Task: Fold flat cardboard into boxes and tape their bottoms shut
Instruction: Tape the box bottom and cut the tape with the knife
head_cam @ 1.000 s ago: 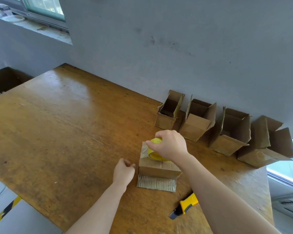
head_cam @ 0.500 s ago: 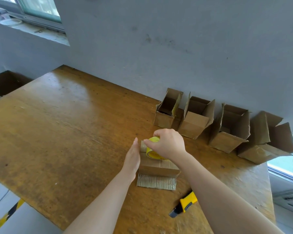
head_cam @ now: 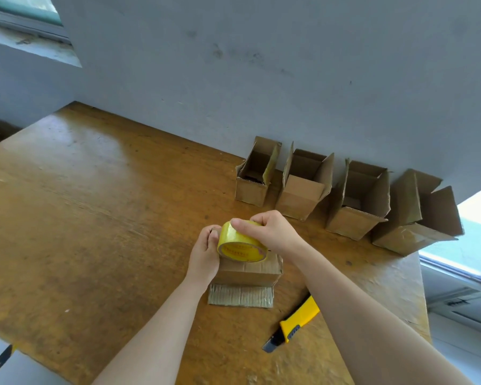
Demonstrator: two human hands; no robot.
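Worn wooden table (head_cam: pixel 95 218): yellow utility knife (head_cam: pixel 297 320) nearest, rt side. Mid-table, cardboard box (head_cam: pixel 247 270) w/ yellow tape roll (head_cam: pixel 239 243) on top. Rt hand (head_cam: pixel 272 232) grips roll from above; lt hand (head_cam: pixel 204 254) curls at its lt edge, pinch unclear. Four open boxes (head_cam: pixel 300 195) line grey wall (head_cam: pixel 261 79). Vs 0.5 s ago: lt hand lay flat on box side.

Five boxes: four open ones in a row along the wall, the first box (head_cam: pixel 252 191), second box (head_cam: pixel 299 201), third box (head_cam: pixel 350 222) and fourth box (head_cam: pixel 408 238), plus a fifth box (head_cam: pixel 247 270), closed on top, nearer the front. One tape (head_cam: pixel 240 243) roll, yellow. One knife (head_cam: pixel 299 319), also yellow. One corrugated strip (head_cam: pixel 240 295), flat on the wood. Two grips: left grip (head_cam: pixel 204 254), right grip (head_cam: pixel 272 232). One desk (head_cam: pixel 95 218). Two windows: left window (head_cam: pixel 25 9), right window (head_cam: pixel 469 232)
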